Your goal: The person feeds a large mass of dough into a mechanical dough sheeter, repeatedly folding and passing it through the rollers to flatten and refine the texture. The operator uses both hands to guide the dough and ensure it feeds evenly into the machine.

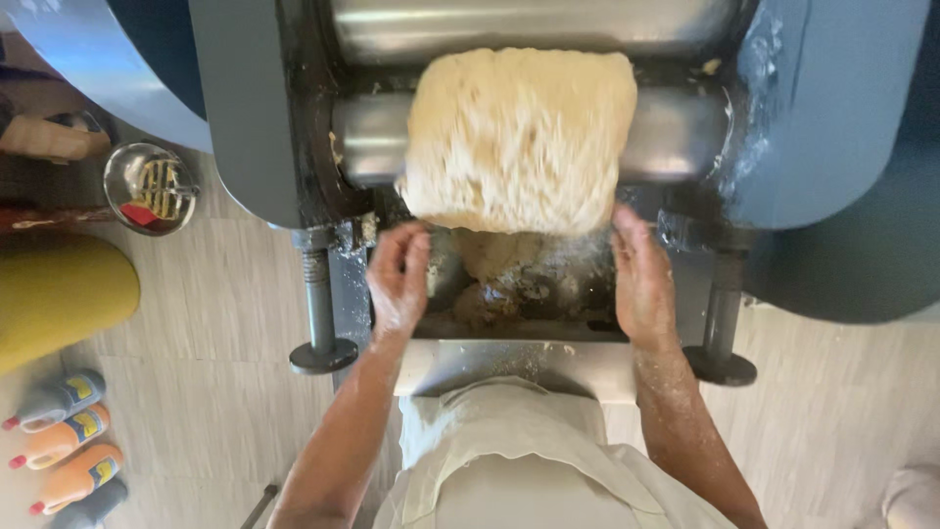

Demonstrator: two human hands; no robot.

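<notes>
A rough, shaggy sheet of dough [519,137] is hanging over the lower steel roller [676,132] of a grey rolling machine [245,108], just above and between both hands, with a second roller [529,24] sitting beyond it. The left hand [397,279] is curling loosely under the sheet's lower left corner, fingers half bent and clamped on nothing that shows; the right hand [641,279] is standing open and flat, fingertips touching the lower right edge. Risk: fingertips are working close to the roller gap, so a snagged edge could be drawing them in; the ragged sheet also looks likely to tear or sag unevenly, since neither hand is truly gripping it. Below the hands, a floured tray [509,294] is catching scraps and crumbs. Left of the left hand, a machine leg [318,304] is crowding that side; farther left, a small metal bowl [149,186] and several bottles [64,441] are sitting on the floor, well apart.
</notes>
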